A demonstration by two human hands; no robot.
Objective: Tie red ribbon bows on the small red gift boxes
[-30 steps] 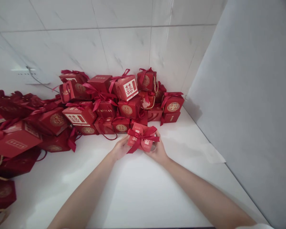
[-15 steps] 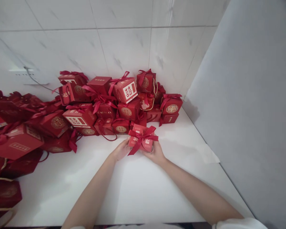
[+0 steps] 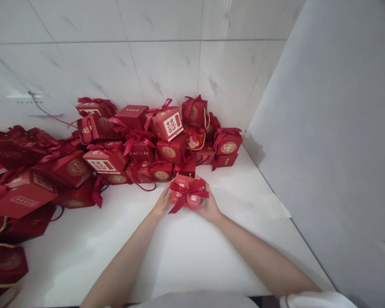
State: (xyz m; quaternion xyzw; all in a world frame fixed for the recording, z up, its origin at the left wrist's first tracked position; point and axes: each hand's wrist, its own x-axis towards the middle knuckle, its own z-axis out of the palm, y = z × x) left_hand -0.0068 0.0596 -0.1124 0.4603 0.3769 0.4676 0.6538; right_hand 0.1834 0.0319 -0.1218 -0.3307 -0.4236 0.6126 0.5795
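A small red box [image 3: 194,201] with a dark red ribbon bow [image 3: 188,192] on top is held between my two hands, in front of a stack of similar boxes. My left hand [image 3: 163,202] grips its left side. Around its right side is my right hand [image 3: 209,206], with part of the fingers hidden by the box. Just behind, a red box with a round gold emblem [image 3: 162,174] sits in the bottom row of the stack.
Stacked red gift boxes [image 3: 136,150] with ribbons stand along the tiled wall [image 3: 167,68]. More boxes [image 3: 22,196] are piled at the left. A grey panel [image 3: 333,128] borders the white table [image 3: 186,256] on the right. A thin cable [image 3: 48,113] hangs at the upper left.
The held box has come slightly nearer to me and turned a little, with both hands still on it. The whole view has shifted slightly.
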